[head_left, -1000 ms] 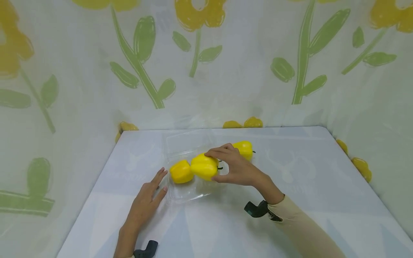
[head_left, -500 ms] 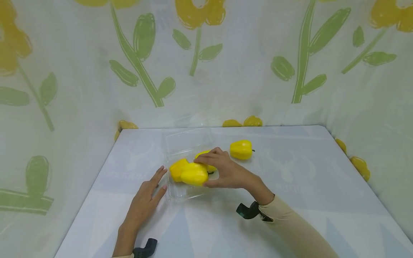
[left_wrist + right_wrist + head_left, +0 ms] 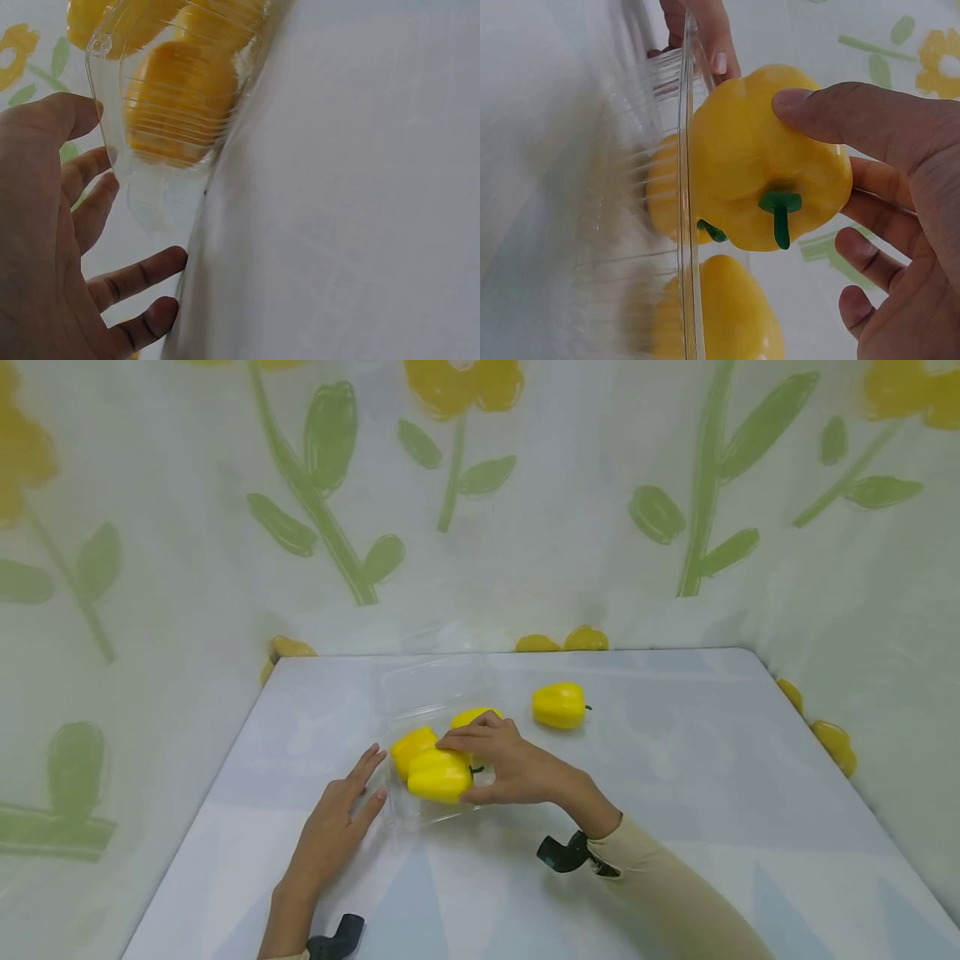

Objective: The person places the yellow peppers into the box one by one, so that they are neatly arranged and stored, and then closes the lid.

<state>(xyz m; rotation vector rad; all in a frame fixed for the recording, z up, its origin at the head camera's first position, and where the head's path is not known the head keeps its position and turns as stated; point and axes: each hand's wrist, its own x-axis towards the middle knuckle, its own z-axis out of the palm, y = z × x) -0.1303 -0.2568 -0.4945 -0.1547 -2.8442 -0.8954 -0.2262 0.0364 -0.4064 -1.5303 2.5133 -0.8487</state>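
Note:
A clear plastic clamshell container (image 3: pixel 420 818) lies with its lid (image 3: pixel 427 685) folded back. My right hand (image 3: pixel 513 764) holds a yellow bell pepper (image 3: pixel 440 777) between thumb and fingers, over the container's near part. Its green stem (image 3: pixel 781 217) faces the palm in the right wrist view. Two more peppers are in the container: one at the left (image 3: pixel 410 746), and one behind (image 3: pixel 471 717), partly hidden by my right hand. My left hand (image 3: pixel 333 822) is at the container's left side, fingers extended, thumb and fingertips right at the rim (image 3: pixel 97 97).
Another yellow bell pepper (image 3: pixel 558 706) lies on the white table (image 3: pixel 675 777), right of the container. A flower-patterned curtain (image 3: pixel 562 527) hangs behind the table and along its sides.
My right hand has moved left and toward me with its pepper, uncovering the one on the table and the one at the back of the container. The left hand stays at the rim.

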